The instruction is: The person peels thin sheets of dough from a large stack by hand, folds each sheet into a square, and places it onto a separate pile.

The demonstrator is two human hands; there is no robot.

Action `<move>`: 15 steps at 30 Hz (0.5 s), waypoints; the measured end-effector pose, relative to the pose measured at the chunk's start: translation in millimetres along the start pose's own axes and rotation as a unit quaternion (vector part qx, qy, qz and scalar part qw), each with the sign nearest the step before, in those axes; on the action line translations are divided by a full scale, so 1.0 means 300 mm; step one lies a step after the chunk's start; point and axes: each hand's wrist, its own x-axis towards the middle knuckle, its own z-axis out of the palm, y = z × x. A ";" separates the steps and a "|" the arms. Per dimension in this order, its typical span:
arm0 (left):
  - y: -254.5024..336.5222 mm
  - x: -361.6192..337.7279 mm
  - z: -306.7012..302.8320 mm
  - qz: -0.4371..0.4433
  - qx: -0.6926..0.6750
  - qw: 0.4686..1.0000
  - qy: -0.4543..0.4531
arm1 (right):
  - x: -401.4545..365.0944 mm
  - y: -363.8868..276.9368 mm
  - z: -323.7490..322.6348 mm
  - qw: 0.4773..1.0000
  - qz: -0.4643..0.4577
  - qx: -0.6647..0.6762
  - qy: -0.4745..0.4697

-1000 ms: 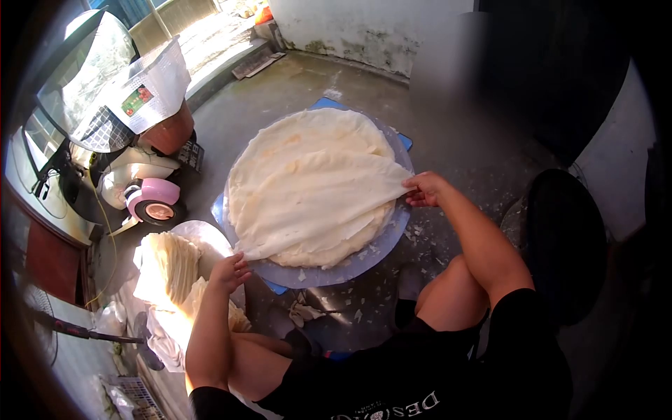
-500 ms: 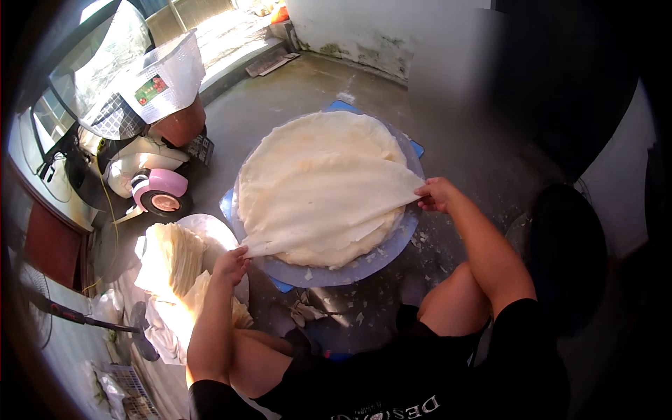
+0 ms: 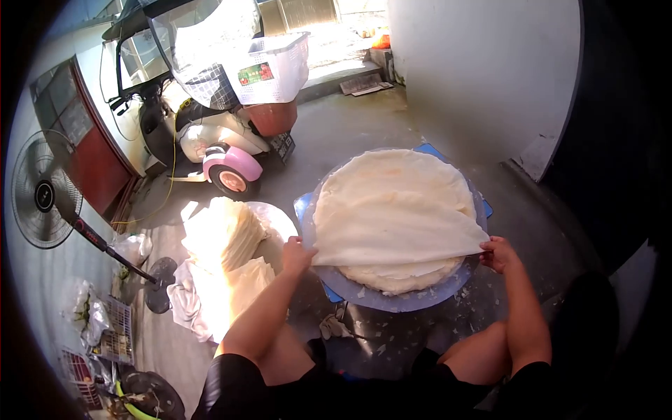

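- Pale thin sheet [image 3: 402, 241] lies on the round pile [image 3: 392, 278], its far part spread away from the person.
- Its near edge runs left to right, straight between the hands; pile shows on the near side.
- Left hand [image 3: 297, 256]: fingers pinch the left end.
- Right hand [image 3: 498, 255]: fingers pinch the right end (neither hand looks nearer).
- Folded sheets [image 3: 234, 234] sit left of the pile, beside the left forearm.

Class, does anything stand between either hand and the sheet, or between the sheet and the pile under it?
Nothing visible does: the left hand and right hand each grip the sheet by its edge, and no object shows between it and the pile.
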 end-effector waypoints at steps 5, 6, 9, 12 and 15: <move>0.372 -0.207 0.079 0.295 -0.004 0.949 -0.110 | -0.012 0.006 -0.004 1.000 -0.007 -0.025 -0.008; 0.416 -0.248 0.136 0.368 0.019 0.918 -0.146 | -0.020 0.000 -0.002 1.000 -0.015 -0.024 -0.012; 0.540 -0.366 0.264 0.464 0.053 0.851 -0.242 | -0.061 -0.037 0.022 0.999 -0.038 -0.023 0.004; 0.560 -0.424 0.413 0.483 0.055 0.832 -0.269 | -0.093 -0.105 0.105 0.995 -0.102 -0.020 -0.006; 0.575 -0.456 0.434 0.493 0.083 0.822 -0.275 | -0.160 -0.183 0.277 0.981 -0.191 -0.032 -0.026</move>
